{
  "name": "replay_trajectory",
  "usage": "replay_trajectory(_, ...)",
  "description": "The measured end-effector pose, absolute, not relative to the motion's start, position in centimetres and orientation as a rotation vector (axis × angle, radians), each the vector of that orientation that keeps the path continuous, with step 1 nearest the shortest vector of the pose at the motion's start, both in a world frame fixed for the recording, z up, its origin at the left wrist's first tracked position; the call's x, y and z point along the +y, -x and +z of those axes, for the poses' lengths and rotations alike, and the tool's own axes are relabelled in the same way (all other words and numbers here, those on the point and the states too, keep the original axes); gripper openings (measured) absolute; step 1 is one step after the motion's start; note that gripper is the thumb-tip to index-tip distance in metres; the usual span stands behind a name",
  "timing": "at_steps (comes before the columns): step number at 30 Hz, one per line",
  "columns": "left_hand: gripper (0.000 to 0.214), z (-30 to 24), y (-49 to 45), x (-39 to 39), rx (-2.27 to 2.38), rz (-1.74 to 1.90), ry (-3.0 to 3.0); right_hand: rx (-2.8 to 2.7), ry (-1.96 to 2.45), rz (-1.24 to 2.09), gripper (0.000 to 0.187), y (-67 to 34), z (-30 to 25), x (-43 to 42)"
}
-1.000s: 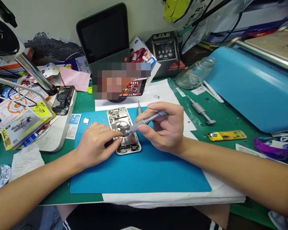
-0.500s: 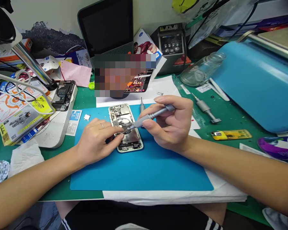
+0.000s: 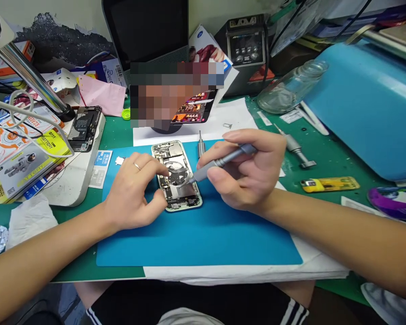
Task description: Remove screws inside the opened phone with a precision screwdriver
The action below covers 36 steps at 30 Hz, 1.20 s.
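Note:
An opened phone [image 3: 176, 177] lies face down on a blue mat [image 3: 196, 230], its circuit parts and round coil exposed. My left hand [image 3: 135, 189] rests on the phone's left edge, fingers curled over it and pressing on it, a ring on one finger. My right hand [image 3: 246, 169] pinches a grey screwdriver [image 3: 219, 162], whose tip touches the phone's right side near its middle. A second screwdriver [image 3: 200, 146] lies on the mat just behind the phone.
A second opened phone [image 3: 83, 128] lies on a white pad at left beside battery boxes [image 3: 23, 167]. A dark screen [image 3: 149, 31], a control unit [image 3: 245, 45], a glass jar [image 3: 287, 92], another driver [image 3: 296, 149] and a yellow strip [image 3: 329, 184] surround the mat.
My left fingers slid up along the phone's left side. The screwdriver tip moved from the phone's middle to its right side. The view shifted downward.

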<state>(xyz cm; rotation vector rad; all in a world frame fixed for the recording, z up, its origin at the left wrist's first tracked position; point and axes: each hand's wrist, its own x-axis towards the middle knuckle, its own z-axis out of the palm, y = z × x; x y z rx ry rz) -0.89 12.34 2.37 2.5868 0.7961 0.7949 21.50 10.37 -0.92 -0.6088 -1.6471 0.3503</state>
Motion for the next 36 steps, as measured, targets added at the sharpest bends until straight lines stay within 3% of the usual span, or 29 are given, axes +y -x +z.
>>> replay_trajectory(6, 0.034, 1.9, 0.7, 12.6, 0.633, 0.688, -2.663, -1.864, 0.470, 0.312, 0.070, -21.3, -0.9, 9.5)
replay_trajectory(12, 0.042, 1.5, 0.9, 12.6, 0.660, 0.554, -2.712, -1.956, 0.475, 0.234, 0.061, -21.2, -0.9, 9.3)
replay_trajectory(30, 0.038, 1.8, 1.1, 12.6, 0.673, 0.463, -2.716, -1.867, 0.477, 0.293, 0.052, -21.0, -1.2, 9.7)
replay_trajectory(36, 0.030, 1.6, 1.2, 12.4, 0.627, 0.579, -2.712, -1.658, 0.618, 0.324, 0.051, -20.1, 1.9, 8.1)
